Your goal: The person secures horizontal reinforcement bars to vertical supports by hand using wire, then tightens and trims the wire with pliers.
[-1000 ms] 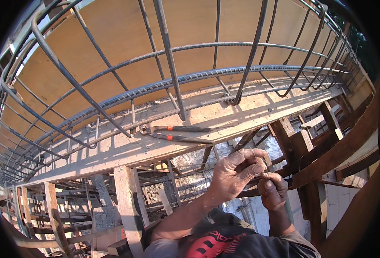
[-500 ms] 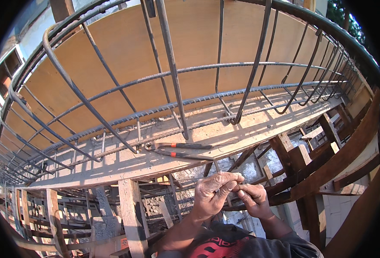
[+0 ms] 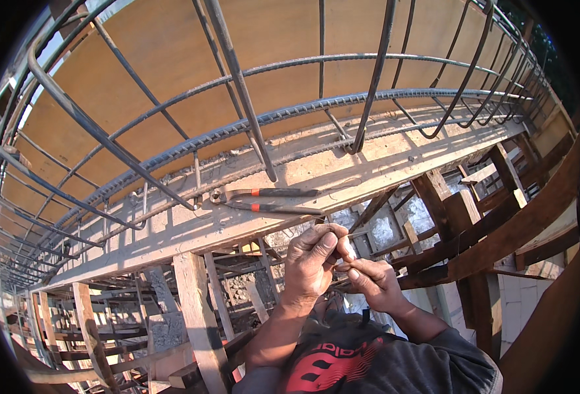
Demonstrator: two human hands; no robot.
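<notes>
My left hand is closed, thumb against bent fingers, on a thin wire whose end pokes out to the right. Close beside it, my right hand pinches at the same wire, fingertips almost touching the left hand; most of the strand is hidden by the fingers. Beyond both hands, a pair of end-cutting pincers lies on the wooden plank, with dark handles and orange bands. Its jaws point left, beside the lower bars of the steel rebar cage.
Behind the cage rises a tan formwork panel. Below the plank, a timber post and other props stand among gaps at the left. Dark crossing beams and wooden supports fill the right side, above a lower level.
Both hands are held closer to my chest in view, and the fingers have shifted along the wire. The view has tilted downward, so the cage and plank appear higher. The pincers still lie on the plank.
</notes>
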